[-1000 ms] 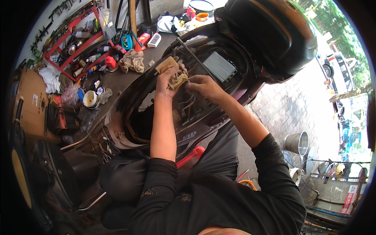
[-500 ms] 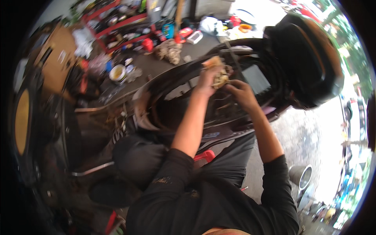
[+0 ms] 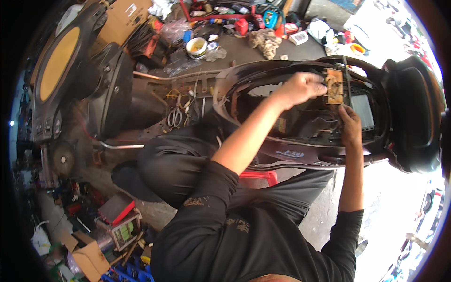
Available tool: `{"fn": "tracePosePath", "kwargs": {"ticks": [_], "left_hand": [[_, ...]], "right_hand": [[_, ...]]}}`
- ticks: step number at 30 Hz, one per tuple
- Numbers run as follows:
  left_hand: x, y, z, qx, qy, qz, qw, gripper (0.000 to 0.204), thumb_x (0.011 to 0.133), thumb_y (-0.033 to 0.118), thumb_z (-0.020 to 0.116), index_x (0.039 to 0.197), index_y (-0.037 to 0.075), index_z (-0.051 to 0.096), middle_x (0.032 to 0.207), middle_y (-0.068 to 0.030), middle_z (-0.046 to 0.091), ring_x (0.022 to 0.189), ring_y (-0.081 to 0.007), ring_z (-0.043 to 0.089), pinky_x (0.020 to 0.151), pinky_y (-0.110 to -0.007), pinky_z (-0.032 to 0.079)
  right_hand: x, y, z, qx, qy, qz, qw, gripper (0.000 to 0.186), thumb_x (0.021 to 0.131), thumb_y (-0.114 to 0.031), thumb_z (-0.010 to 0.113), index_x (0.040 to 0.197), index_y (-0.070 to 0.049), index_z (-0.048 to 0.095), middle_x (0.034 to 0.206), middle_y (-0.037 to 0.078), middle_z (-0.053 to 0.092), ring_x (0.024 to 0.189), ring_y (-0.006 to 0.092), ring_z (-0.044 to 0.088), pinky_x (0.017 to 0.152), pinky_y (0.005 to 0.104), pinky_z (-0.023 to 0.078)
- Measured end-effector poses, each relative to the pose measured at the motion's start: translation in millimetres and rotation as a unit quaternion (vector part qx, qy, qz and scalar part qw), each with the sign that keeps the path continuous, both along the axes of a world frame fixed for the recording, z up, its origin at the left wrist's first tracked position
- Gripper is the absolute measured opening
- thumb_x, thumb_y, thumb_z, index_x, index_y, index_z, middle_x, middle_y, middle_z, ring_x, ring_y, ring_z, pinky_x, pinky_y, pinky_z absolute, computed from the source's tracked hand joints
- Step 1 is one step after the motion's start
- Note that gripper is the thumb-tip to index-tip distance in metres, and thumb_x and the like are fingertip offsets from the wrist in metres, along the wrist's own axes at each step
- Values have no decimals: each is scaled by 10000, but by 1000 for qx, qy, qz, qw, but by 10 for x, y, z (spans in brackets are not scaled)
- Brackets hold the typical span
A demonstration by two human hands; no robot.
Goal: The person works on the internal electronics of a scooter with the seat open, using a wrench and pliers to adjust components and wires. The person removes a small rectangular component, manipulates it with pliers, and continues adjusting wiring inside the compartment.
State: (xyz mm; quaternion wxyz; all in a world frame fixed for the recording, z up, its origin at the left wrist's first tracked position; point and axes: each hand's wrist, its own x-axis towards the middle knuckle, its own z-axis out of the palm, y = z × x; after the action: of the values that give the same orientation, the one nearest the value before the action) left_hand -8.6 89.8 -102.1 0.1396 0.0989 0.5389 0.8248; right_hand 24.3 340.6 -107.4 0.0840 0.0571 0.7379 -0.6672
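A flat rectangular brown board, with darker marks that look like a circuit board's, is held up over the open body of a scooter. My right hand grips its lower edge between thumb and fingers. At the board's left edge my left hand has its fingers drawn together, slightly blurred; whether they pinch something small or only touch the edge is unclear. Below the hands lies the scooter's dark inner bay, with loose wires and a grey metal panel beside my right hand.
To the right is a bulky black case. Exposed wiring sits left of the bay. Beyond the scooter are a crumpled rag, a white tub and a red container. A red stool shows under me.
The view has swung, so the scooter shows more level. The board has turned its flat face toward me. My left hand has moved to its left edge; a pale, crumpled bundle no longer shows in it.
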Motion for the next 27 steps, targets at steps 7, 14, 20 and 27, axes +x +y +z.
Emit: {"fn": "tracePosePath", "kwargs": {"ticks": [7, 14, 20, 27], "left_hand": [[-377, -2358, 308, -72, 92, 283, 952, 244, 982, 177, 645, 1136, -10, 668, 1056, -170, 746, 950, -230, 731, 909, -366, 579], [688, -4699, -2304, -201, -303, 486, 795, 161, 951, 219, 639, 928, 59, 645, 881, -112, 717, 718, -202, 715, 496, -336, 535], [1064, -4367, -2912, -653, -348, 215, 638, 469, 913, 339, 627, 1201, -25, 693, 1277, -282, 638, 1251, -403, 598, 1025, -477, 481], [1157, -4536, -3195, -670, -407, 206, 586, 482, 968, 381, 576, 1313, 46, 607, 1364, -222, 608, 1286, -394, 566, 1059, -485, 465]], "right_hand": [[17, 51, -16, -60, -35, -2, 998, 236, 1006, -263, 646, 1058, -36, 680, 752, -69, 566, 561, 15, 400, 505, 196, 297], [-68, 153, -71, -48, -49, 7, 998, 151, 1041, -238, 600, 1048, -89, 628, 783, -74, 549, 557, -7, 410, 472, 168, 288], [-21, 157, -66, -50, -51, -20, 997, 134, 1028, -202, 606, 1000, -71, 604, 774, -57, 504, 654, 34, 391, 596, 210, 299], [-100, 184, -80, -29, -52, -3, 998, 192, 1004, -250, 651, 1038, -65, 614, 832, -32, 571, 700, 53, 484, 627, 195, 352]]}}
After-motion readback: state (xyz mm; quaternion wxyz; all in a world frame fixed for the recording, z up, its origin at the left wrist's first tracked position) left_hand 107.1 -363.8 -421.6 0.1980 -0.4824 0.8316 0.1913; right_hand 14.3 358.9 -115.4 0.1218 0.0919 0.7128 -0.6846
